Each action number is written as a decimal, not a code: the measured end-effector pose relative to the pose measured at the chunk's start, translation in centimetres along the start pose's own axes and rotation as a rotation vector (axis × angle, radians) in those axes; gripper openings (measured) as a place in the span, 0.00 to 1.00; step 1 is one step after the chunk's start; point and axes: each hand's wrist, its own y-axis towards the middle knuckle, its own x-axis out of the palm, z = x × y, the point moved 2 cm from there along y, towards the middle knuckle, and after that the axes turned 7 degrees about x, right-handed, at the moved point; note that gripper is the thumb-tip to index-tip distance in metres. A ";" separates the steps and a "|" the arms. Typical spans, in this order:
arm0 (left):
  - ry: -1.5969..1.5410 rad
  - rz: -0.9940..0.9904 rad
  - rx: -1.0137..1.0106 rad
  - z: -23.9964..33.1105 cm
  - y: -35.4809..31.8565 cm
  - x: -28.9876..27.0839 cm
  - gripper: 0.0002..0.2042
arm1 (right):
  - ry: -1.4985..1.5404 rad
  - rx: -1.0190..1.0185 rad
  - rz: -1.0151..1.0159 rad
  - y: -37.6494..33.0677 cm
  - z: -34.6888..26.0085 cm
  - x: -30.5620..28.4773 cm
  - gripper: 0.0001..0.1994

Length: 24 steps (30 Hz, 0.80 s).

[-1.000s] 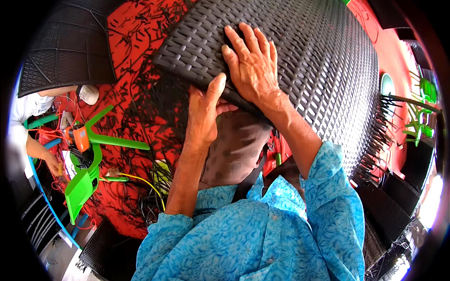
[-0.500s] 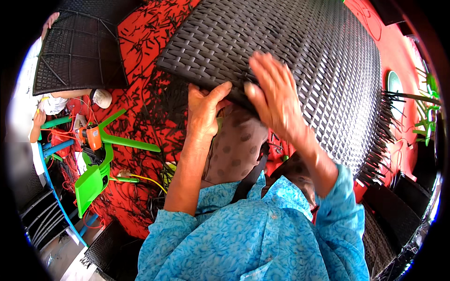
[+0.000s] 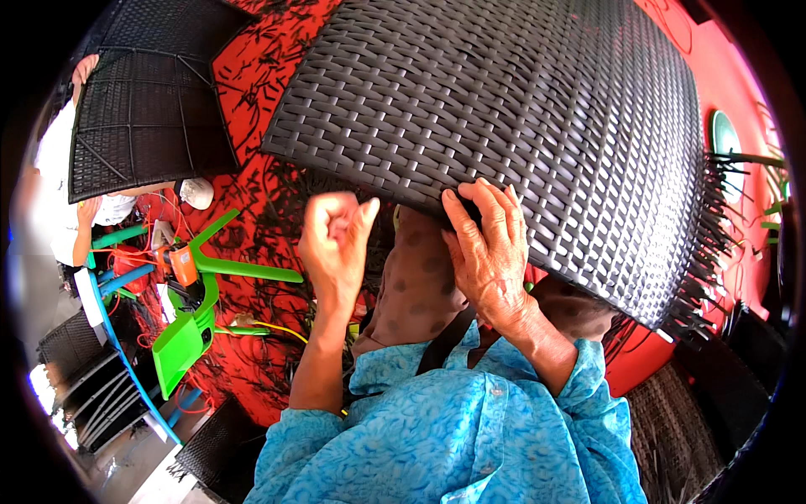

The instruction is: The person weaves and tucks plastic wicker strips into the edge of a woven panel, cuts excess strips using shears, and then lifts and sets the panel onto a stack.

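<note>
A large dark woven wicker panel (image 3: 403, 109) slants across the top and right of the view, its near edge over my knees. At that edge my right hand (image 3: 491, 244) has its fingertips on the weave and its thumb lower, closed on the border. My left hand (image 3: 336, 244) is raised clear of the panel, left of my right hand. Its fingers are curled in and partly blurred, so whatever they may hold is hidden. Loose strand ends (image 3: 709, 244) stick out along the panel's right side.
Dark strip offcuts (image 3: 277, 189) litter the red floor. At left stand a bright green plastic piece with arms (image 3: 189, 344) and an orange tool (image 3: 182, 264). Behind them another person (image 3: 59, 181) holds a second woven panel (image 3: 151, 109). A round green-rimmed object (image 3: 726, 151) lies at right.
My left hand has left the panel edge and moved down and left, fingers curling. My right hand has come down from the weave to the border. The panel has shifted slightly.
</note>
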 end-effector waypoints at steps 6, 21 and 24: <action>0.826 -0.383 0.856 3.8 0.6 1.9 0.23 | -0.036 -0.030 -0.088 -0.7 0.3 -0.3 0.29; 0.839 -0.869 0.838 6.5 8.6 9.5 0.31 | -0.197 0.075 -0.273 -2.5 2.7 -2.5 0.38; 0.685 -0.602 1.169 6.5 9.5 13.3 0.30 | -0.206 0.080 -0.291 -2.7 2.8 -2.6 0.38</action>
